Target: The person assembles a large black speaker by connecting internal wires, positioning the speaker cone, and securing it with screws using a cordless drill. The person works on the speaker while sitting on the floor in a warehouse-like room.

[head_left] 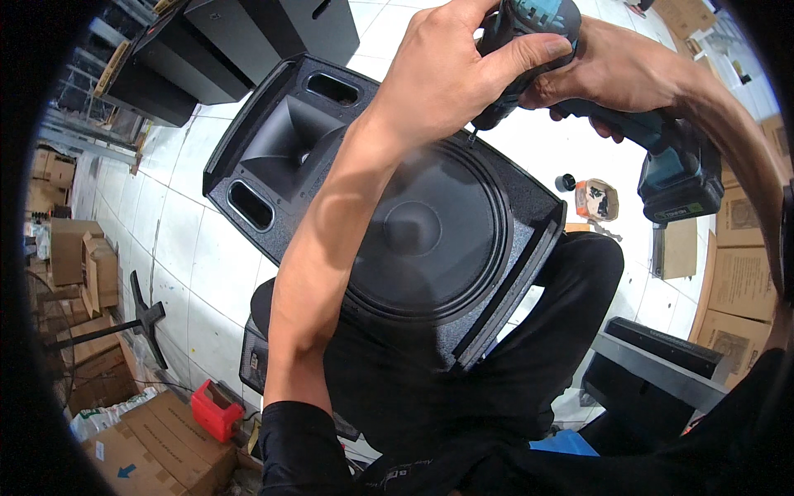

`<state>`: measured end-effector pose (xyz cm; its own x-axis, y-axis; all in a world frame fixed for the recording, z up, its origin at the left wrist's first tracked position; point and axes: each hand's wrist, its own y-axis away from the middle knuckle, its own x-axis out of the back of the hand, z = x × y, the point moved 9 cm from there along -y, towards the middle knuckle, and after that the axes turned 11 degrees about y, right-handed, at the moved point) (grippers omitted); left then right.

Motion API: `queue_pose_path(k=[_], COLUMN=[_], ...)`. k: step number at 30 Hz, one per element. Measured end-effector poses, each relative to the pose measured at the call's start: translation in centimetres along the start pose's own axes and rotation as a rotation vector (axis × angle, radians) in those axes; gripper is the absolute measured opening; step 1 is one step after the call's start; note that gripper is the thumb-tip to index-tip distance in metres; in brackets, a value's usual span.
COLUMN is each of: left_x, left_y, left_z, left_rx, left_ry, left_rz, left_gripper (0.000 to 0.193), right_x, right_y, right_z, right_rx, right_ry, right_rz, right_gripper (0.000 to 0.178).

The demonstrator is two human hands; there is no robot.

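My right hand (pixel 608 66) is closed round the handle of a teal and black cordless drill (pixel 533 16), whose battery sticks out to the right. Around the drill's front end wraps my left hand (pixel 442 70), its thumb lying across the body. The drill points down at the far rim of a round black woofer (pixel 413 227); whether the bit touches a screw there cannot be made out. The woofer sits in a black speaker cabinet (pixel 294 211) lying on its back before my legs, with a square horn (pixel 294 145) at its far left end. My left forearm hides part of both.
Right of the cabinet, a small tray (pixel 597 200) of dark small parts and a black round cup (pixel 566 182) rest on white floor tiles (pixel 223 298). Large dark cabinets (pixel 231 41) stand far left. Cardboard boxes (pixel 157 446) and a red holder (pixel 217 411) are near left; more cartons (pixel 736 273) stack right.
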<state>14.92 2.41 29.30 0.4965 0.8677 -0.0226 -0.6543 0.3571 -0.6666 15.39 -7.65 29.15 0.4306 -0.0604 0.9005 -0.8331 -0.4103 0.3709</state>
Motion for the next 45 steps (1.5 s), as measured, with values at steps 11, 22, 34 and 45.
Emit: queue_pose_path(k=[11, 22, 34, 45], left_x=[-0.5, -0.3, 0.2, 12.6], left_y=[0.6, 0.7, 2.2, 17.6], left_z=[0.6, 0.3, 1.3, 5.0], left_rx=[0.092, 0.080, 0.172, 0.542], left_ry=[-0.189, -0.117, -0.219, -0.652], left_rz=[0.029, 0.082, 0.178, 0.376], left_gripper=[0.053, 0.054, 0.057, 0.028], right_x=[-0.4, -0.3, -0.4, 6.1], right_y=[0.1, -1.3, -1.9, 5.2], right_z=[0.7, 0.8, 0.8, 1.9], right_rx=[-0.030, 0.180, 0.136, 0.045], right_ry=[0.042, 0.110, 0.159, -0.001], right_rz=[0.003, 0.002, -0.131, 0.131], right_gripper=[0.037, 0.041, 0.045, 0.058])
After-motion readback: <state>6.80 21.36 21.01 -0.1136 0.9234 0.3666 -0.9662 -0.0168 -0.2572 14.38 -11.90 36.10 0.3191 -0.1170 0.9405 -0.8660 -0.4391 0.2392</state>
